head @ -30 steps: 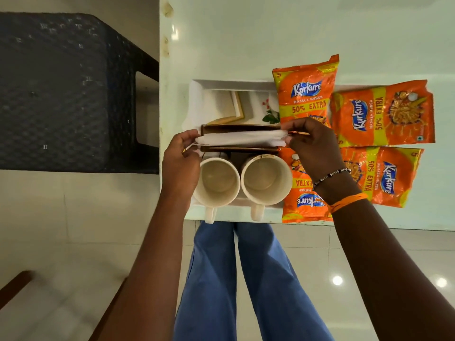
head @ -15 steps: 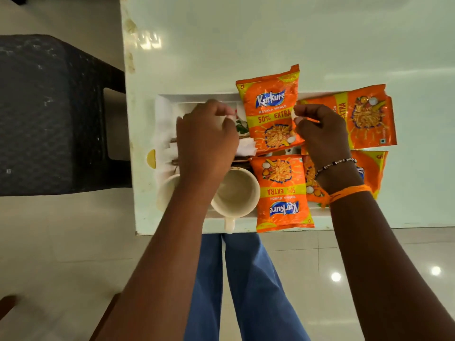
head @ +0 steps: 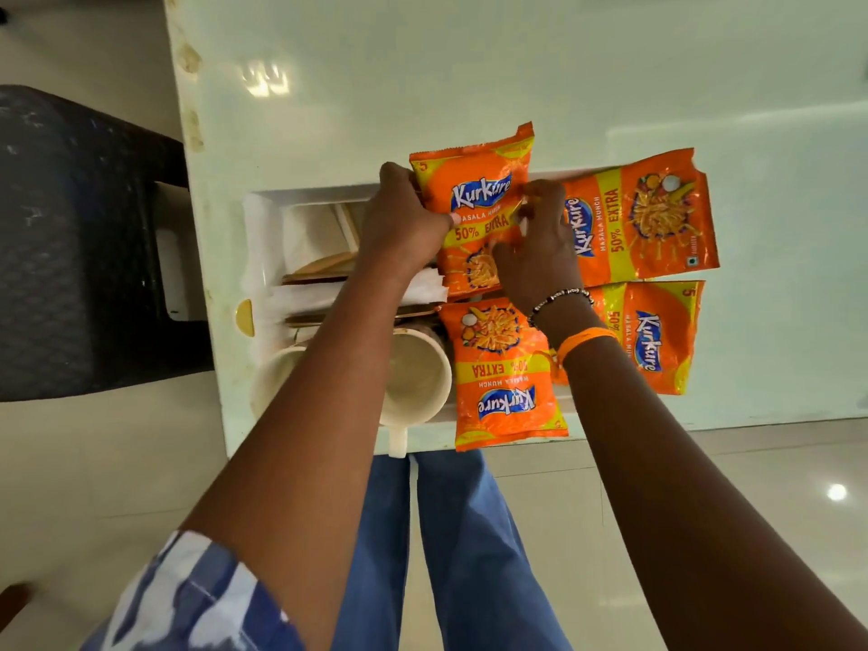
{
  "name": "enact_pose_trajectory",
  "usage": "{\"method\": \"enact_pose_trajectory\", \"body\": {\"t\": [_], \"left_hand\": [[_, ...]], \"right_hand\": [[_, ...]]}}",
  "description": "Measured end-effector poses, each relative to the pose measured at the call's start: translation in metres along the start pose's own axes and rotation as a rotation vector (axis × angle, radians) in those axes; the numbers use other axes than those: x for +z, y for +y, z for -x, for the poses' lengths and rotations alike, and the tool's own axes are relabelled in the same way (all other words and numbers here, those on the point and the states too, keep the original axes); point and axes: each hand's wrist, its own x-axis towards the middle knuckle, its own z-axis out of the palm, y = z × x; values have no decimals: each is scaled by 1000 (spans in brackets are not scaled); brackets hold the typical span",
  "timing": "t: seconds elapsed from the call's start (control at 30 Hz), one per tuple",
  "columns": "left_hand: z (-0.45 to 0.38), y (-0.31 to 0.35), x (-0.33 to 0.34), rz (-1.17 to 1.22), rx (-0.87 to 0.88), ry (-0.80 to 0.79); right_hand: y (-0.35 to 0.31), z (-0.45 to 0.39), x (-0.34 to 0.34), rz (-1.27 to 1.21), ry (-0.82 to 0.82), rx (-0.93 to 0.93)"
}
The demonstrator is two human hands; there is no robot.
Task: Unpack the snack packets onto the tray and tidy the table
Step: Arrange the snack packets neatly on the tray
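Note:
Several orange Kurkure snack packets lie on a white tray (head: 300, 195) near the table's front edge. My left hand (head: 404, 223) grips the left edge of the far middle packet (head: 474, 190), and my right hand (head: 535, 242) holds the same packet's right side. A second packet (head: 643, 218) lies to the right, a third (head: 502, 378) at the front, and a fourth (head: 657, 335) at the front right. Two cream cups sit on the tray's front; one (head: 418, 373) shows between my arms, the other (head: 272, 373) is partly hidden by my left forearm.
White napkins (head: 422, 284) and brown coasters (head: 324, 265) lie in the tray's left part. A dark woven chair (head: 80, 237) stands left of the pale green table (head: 469, 63). The table's front edge runs just below the cups, above my legs.
My left hand left the napkins and moved right to the far middle packet. My right hand shifted left onto the same packet. The view moved slightly.

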Motion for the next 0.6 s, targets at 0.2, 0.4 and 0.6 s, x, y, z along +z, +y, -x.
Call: {"method": "enact_pose_trajectory", "body": {"t": [0.2, 0.4, 0.6], "left_hand": [[-1, 8, -3, 142, 7, -19], [8, 13, -12, 290, -1, -140], [6, 13, -6, 252, -28, -149]], "right_hand": [[-4, -7, -11, -373, 25, 177], [-2, -11, -23, -445, -59, 151], [4, -13, -23, -209, 0, 93]]}}
